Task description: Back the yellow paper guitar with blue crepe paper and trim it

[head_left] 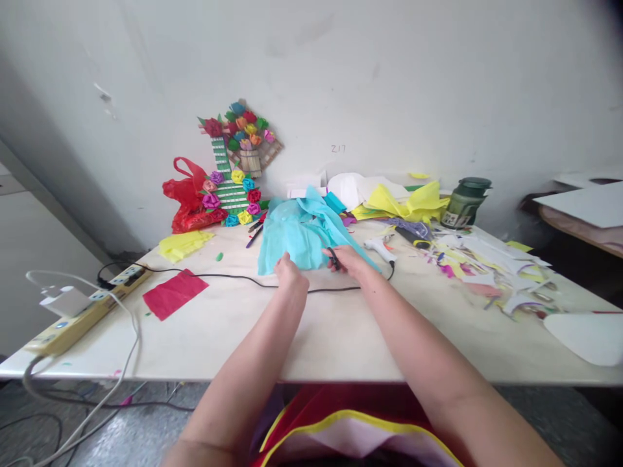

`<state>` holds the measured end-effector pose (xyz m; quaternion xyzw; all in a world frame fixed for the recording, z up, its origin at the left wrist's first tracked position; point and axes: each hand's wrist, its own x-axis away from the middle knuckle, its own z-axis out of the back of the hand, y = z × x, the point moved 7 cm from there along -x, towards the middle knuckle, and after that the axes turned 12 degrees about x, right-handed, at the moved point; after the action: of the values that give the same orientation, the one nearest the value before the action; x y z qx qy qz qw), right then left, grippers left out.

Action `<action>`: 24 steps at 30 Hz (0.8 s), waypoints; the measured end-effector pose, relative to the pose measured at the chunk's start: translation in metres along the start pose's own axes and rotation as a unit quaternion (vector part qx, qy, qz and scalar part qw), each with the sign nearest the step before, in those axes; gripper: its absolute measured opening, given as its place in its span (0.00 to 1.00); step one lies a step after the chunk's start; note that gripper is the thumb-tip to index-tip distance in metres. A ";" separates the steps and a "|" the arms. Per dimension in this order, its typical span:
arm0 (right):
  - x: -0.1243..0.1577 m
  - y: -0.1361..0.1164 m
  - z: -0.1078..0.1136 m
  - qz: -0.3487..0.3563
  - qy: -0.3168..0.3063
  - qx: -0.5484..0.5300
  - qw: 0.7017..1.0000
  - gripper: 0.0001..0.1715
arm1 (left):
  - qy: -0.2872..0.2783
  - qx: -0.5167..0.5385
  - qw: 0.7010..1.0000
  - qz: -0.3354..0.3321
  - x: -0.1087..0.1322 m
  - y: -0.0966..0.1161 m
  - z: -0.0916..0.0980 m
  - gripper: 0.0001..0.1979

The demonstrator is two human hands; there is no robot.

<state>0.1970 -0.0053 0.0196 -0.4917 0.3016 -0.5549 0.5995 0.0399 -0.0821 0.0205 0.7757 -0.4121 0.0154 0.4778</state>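
Observation:
A crumpled sheet of light blue crepe paper (pixel 299 233) lies in the middle of the table. My left hand (pixel 290 272) pinches its near edge with closed fingers. My right hand (pixel 348 261) is closed round a small black-handled tool (pixel 333 258), probably scissors, at the paper's right side. A black cord (pixel 233 277) runs across the table just in front of both hands.
A white glue gun (pixel 380 247) lies right of my hands. Red paper (pixel 174 293) and a power strip (pixel 80 311) sit at the left. Yellow paper (pixel 413 202), a green jar (pixel 464 202) and paper scraps (pixel 491 269) fill the right. Paper-flower crafts (pixel 236 162) lean on the wall.

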 end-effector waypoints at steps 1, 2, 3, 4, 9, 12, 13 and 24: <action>0.000 0.000 0.000 -0.003 -0.004 -0.016 1.000 0.13 | -0.008 0.012 1.000 0.017 0.005 -0.001 -0.001 0.14; 0.001 0.001 0.000 -0.005 -0.009 -0.032 0.999 0.13 | -0.010 0.022 0.999 0.034 0.009 -0.002 -0.002 0.14; 0.001 0.001 -0.001 -0.006 -0.015 -0.048 0.999 0.13 | -0.015 0.031 0.998 0.055 0.013 -0.003 -0.003 0.15; 0.002 0.001 -0.001 -0.006 -0.021 -0.062 0.998 0.12 | -0.018 0.036 0.996 0.077 0.017 -0.005 -0.003 0.16; 0.007 -0.002 -0.004 -0.001 -0.043 -0.101 0.994 0.11 | -0.066 0.036 0.984 0.163 0.024 -0.017 -0.004 0.23; 0.009 -0.004 -0.004 -0.002 -0.049 -0.101 0.994 0.11 | -0.103 0.036 0.970 0.217 0.021 -0.026 -0.007 0.29; 0.010 -0.004 -0.004 -0.005 -0.048 -0.098 0.994 0.11 | -0.111 0.033 0.966 0.232 0.020 -0.030 -0.008 0.30; 0.008 -0.001 -0.005 0.006 -0.038 -0.056 0.998 0.16 | -0.155 -0.085 0.966 0.186 -0.010 -0.038 -0.029 0.16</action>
<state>0.1939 -0.0139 0.0209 -0.5439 0.3119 -0.5144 0.5851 0.0681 -0.0463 0.0043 0.6347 -0.6182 -0.0517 0.4607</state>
